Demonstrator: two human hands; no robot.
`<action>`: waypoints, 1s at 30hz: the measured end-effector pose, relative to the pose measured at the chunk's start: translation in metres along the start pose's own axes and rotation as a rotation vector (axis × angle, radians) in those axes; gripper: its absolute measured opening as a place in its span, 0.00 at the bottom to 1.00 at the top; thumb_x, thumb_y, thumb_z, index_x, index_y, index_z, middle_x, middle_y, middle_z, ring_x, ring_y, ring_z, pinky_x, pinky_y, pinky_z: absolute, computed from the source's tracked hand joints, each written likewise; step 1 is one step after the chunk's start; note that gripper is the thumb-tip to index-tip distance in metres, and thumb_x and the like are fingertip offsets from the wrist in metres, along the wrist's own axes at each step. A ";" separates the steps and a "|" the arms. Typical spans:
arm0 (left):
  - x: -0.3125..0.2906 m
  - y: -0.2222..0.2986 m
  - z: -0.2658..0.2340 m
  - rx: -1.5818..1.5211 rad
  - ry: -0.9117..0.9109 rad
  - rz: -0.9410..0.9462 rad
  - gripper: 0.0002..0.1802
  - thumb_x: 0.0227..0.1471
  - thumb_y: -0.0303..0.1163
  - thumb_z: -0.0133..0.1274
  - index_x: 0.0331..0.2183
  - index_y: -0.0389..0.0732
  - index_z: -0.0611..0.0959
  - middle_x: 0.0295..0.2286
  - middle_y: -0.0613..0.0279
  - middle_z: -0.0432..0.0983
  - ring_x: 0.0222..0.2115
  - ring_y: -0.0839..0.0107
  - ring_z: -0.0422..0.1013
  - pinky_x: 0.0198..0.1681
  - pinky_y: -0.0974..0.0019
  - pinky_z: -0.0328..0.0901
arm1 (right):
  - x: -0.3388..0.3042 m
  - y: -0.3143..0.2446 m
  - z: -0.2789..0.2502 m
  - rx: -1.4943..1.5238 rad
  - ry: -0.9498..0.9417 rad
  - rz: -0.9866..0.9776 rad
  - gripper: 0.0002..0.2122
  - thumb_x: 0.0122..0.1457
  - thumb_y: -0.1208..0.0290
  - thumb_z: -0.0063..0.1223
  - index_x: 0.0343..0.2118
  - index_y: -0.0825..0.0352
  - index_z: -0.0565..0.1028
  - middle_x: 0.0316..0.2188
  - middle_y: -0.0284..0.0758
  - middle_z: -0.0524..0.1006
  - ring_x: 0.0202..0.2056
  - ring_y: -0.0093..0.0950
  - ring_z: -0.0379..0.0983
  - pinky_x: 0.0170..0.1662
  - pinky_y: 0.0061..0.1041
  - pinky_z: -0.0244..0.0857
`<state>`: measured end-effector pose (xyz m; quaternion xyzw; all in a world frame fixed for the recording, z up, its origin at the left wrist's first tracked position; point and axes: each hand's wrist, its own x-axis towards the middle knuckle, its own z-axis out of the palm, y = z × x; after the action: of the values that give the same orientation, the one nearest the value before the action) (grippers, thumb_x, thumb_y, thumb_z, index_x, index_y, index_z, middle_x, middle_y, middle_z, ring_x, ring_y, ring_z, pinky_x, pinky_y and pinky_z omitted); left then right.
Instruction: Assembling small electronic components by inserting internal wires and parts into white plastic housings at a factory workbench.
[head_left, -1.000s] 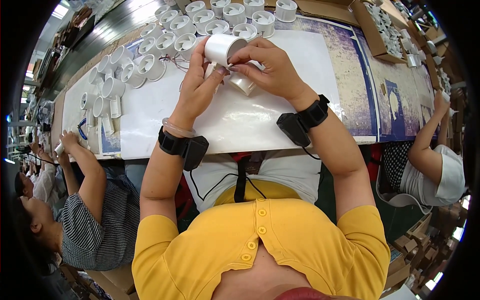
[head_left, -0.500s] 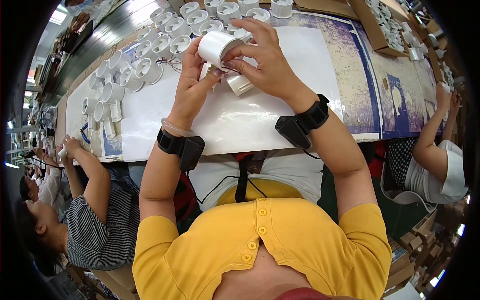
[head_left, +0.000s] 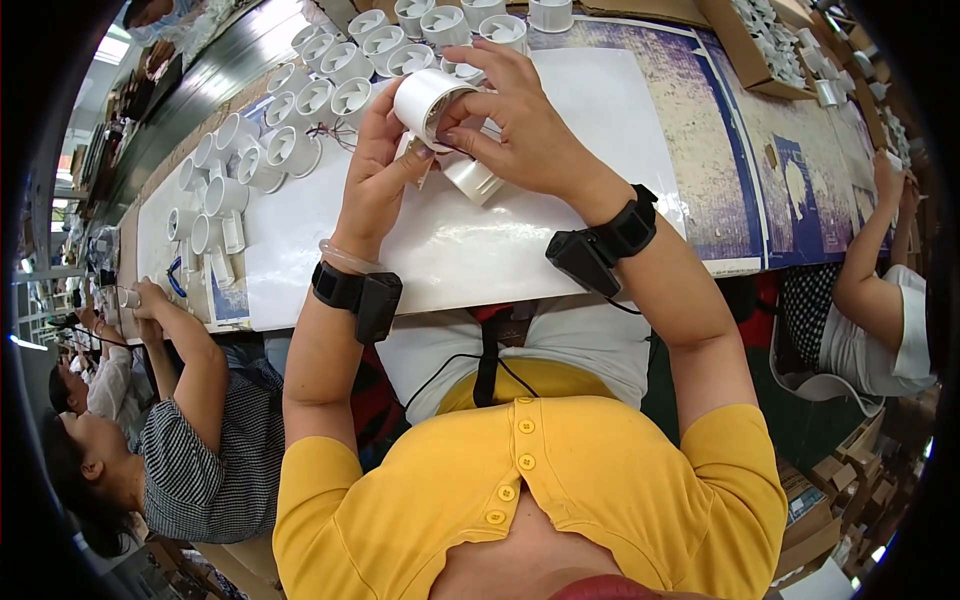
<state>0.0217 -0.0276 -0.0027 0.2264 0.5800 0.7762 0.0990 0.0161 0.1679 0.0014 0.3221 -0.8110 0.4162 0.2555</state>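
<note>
My left hand (head_left: 375, 175) is closed round the side of a white cylindrical fan housing (head_left: 422, 97), raised above the table with its round opening tilted to the right. The fingers of my right hand (head_left: 530, 135) are bent at that opening, thumb and fingertips on its rim or just inside. What they pinch there is hidden. Just below the housing shows a white tubular piece (head_left: 468, 180) with a slotted end; whether it is joined to the housing I cannot tell. Several white fan housings with blades inside (head_left: 384, 42) stand beyond my hands.
More white housings with handles (head_left: 226, 196) stand at the left, thin wires (head_left: 330, 132) among them. A white sheet (head_left: 580, 220) covers the table before me. An open carton (head_left: 765, 50) of small white parts is at the far right. Co-workers (head_left: 205, 470) sit on both sides.
The housing has tilted slightly, and my right fingers have shifted on its opening. The thin dark wire by my right thumb no longer shows. The slotted white piece has moved slightly down and left.
</note>
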 end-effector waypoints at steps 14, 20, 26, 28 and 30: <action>-0.001 0.003 0.001 0.010 -0.031 -0.058 0.38 0.50 0.23 0.49 0.60 0.42 0.54 0.52 0.58 0.61 0.51 0.70 0.61 0.51 0.69 0.61 | 0.003 -0.004 -0.010 -0.018 -0.037 -0.089 0.05 0.45 0.71 0.61 0.28 0.60 0.80 0.55 0.33 0.66 0.60 0.41 0.52 0.60 0.38 0.51; -0.003 0.008 0.003 -0.003 -0.014 -0.079 0.38 0.51 0.23 0.49 0.61 0.42 0.53 0.52 0.58 0.61 0.50 0.70 0.61 0.45 0.68 0.65 | 0.007 -0.010 -0.016 -0.132 -0.034 -0.220 0.06 0.42 0.72 0.63 0.26 0.59 0.80 0.54 0.32 0.67 0.60 0.39 0.54 0.57 0.37 0.56; -0.002 0.004 0.002 0.175 -0.028 -0.047 0.36 0.55 0.26 0.48 0.61 0.42 0.52 0.52 0.58 0.60 0.47 0.71 0.63 0.37 0.68 0.68 | 0.007 -0.006 -0.015 -0.101 -0.035 -0.263 0.06 0.42 0.73 0.64 0.26 0.58 0.80 0.54 0.31 0.68 0.59 0.38 0.55 0.58 0.37 0.55; -0.002 0.004 0.000 0.162 -0.036 -0.050 0.36 0.55 0.26 0.48 0.61 0.42 0.52 0.52 0.58 0.60 0.46 0.71 0.63 0.37 0.68 0.68 | 0.007 -0.004 -0.014 -0.047 -0.016 -0.224 0.06 0.43 0.73 0.64 0.26 0.58 0.80 0.53 0.31 0.68 0.59 0.38 0.55 0.58 0.36 0.54; -0.002 0.005 -0.002 0.136 -0.050 -0.056 0.35 0.56 0.27 0.48 0.61 0.42 0.51 0.52 0.59 0.60 0.44 0.72 0.64 0.37 0.68 0.68 | 0.007 -0.002 -0.014 -0.021 -0.006 -0.205 0.06 0.43 0.72 0.64 0.26 0.57 0.80 0.53 0.30 0.69 0.59 0.38 0.55 0.59 0.36 0.53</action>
<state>0.0233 -0.0313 0.0008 0.2355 0.6348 0.7261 0.1196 0.0148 0.1767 0.0141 0.4020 -0.7788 0.3782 0.2979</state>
